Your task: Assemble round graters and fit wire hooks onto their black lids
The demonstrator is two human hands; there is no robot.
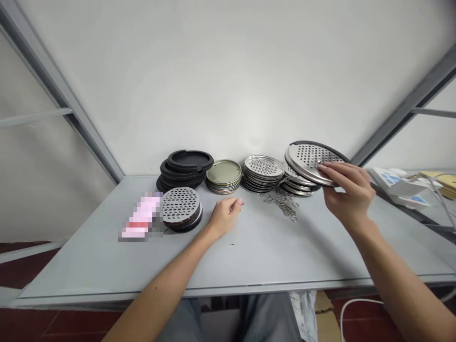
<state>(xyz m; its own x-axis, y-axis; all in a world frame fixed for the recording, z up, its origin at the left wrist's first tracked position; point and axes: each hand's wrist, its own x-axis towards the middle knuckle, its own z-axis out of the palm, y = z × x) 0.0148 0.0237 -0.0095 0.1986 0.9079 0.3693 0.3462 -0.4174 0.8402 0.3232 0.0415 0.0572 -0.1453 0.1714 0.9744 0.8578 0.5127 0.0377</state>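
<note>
Fingers (337, 170) of the right hand (347, 197) hook closed around the rim of a perforated stainless disc (313, 159), holding it tilted just above and behind the wire clips (281, 204), perhaps to keep its holed face clear. A dark ring (320, 144) shows along its far edge. Beneath it sits a matching stack (298, 180). The left hand (224, 217) rests on the grey table (270, 256) left of the clips, its fingertips (237, 203) drawn together on nothing. Further left lie a gold-faced stack (223, 175), black rings (185, 166), and a perforated stack (181, 206), seemingly sorted by kind. Another stack (262, 173) stands directly behind the clips.
</note>
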